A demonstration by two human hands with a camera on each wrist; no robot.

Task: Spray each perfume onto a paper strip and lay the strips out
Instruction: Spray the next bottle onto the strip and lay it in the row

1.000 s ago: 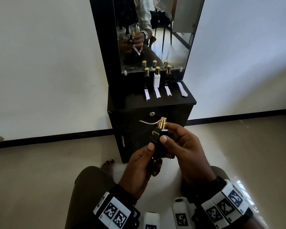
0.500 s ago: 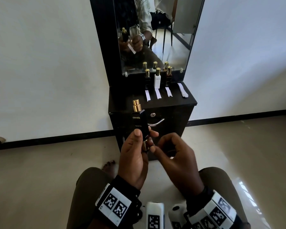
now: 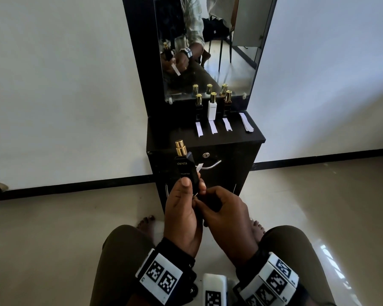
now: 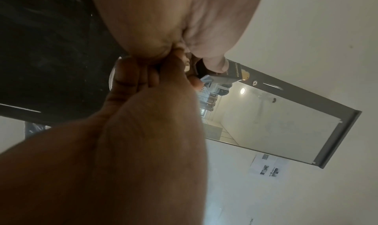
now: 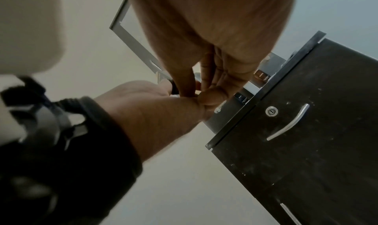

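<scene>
My left hand [image 3: 192, 184] grips a black perfume bottle [image 3: 185, 166] with a bare gold sprayer, upright in front of the cabinet door. The left wrist view shows the bottle [image 4: 235, 70] under my thumb. A white paper strip [image 3: 200, 166] pokes up just right of the bottle. My right hand [image 3: 202, 200] is curled against my left fingers, and its thumb and forefinger seem to pinch the strip's lower end, which is mostly hidden. Three more bottles stand on the cabinet: black [image 3: 198, 107], white [image 3: 212, 109] and brown [image 3: 227, 102]. A strip [image 3: 213, 127] lies before each.
The black cabinet [image 3: 168, 138] carries a mirror [image 3: 219, 51] at the back. A small stack of spare strips [image 3: 246, 122] lies at its right edge. A metal door handle [image 3: 212, 165] sits just behind the bottle. My knees frame the tiled floor below.
The bottle has passed from both hands into my left hand alone and moved up and to the left. My right hand dropped below it and closed in against my left fingers.
</scene>
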